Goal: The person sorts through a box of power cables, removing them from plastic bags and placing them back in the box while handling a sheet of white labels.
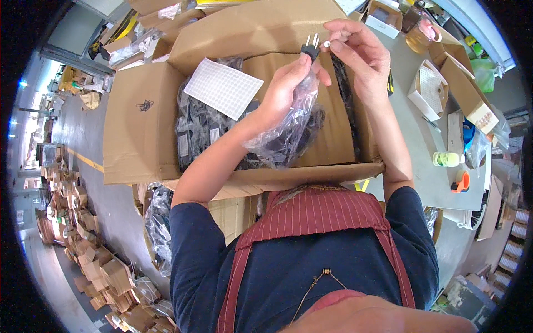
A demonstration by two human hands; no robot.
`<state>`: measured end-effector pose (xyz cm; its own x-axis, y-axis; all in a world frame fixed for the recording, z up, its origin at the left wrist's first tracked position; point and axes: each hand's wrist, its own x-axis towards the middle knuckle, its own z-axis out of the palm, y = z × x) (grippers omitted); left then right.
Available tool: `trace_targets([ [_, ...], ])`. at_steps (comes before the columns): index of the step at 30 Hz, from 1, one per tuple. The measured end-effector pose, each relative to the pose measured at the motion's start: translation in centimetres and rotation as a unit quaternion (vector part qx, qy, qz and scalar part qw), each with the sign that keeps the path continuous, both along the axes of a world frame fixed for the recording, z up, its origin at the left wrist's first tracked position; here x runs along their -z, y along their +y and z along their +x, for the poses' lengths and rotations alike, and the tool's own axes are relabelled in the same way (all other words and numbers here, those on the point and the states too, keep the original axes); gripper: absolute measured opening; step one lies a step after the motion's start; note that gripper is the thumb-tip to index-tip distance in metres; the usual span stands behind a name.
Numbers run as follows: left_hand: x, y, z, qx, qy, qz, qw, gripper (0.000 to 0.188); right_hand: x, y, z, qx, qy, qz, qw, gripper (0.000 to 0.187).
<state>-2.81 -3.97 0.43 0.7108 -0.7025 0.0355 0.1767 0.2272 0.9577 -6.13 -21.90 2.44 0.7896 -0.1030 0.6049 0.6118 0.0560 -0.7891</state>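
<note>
Plug [310, 51] held in left hand [287, 82], round white label [326, 44] pinched in right hand [363, 58], label sheet [223, 87] nearby, any print illegible

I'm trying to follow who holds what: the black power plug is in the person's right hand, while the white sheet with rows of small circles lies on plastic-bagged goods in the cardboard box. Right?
Not quite: the head view shows the black power plug in the left hand. The rest stands.
</note>
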Motion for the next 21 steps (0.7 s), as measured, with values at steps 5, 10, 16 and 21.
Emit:
trace_targets([
  [5,-0.6,0.0,-0.6,0.057,-0.037,-0.001,0.998,0.06,-0.4,-0.1,-0.5,0.021,-0.028,0.006,0.999,0.029],
  [10,-0.2,-0.3,-0.8,0.084,-0.003,-0.001,0.996,0.061,-0.7,0.3,-1.0,0.042,-0.082,0.017,0.996,0.027],
  [16,-0.2,0.0,-0.4,0.112,0.081,-0.041,0.99,0.062,-0.6,0.4,-0.8,0.022,-0.058,0.023,0.998,0.026],
  [21,-1.1,-0.1,-0.5,0.083,0.152,-0.086,0.981,0.055,-0.6,0.0,-0.9,-0.004,-0.055,0.044,0.997,0.025],
])
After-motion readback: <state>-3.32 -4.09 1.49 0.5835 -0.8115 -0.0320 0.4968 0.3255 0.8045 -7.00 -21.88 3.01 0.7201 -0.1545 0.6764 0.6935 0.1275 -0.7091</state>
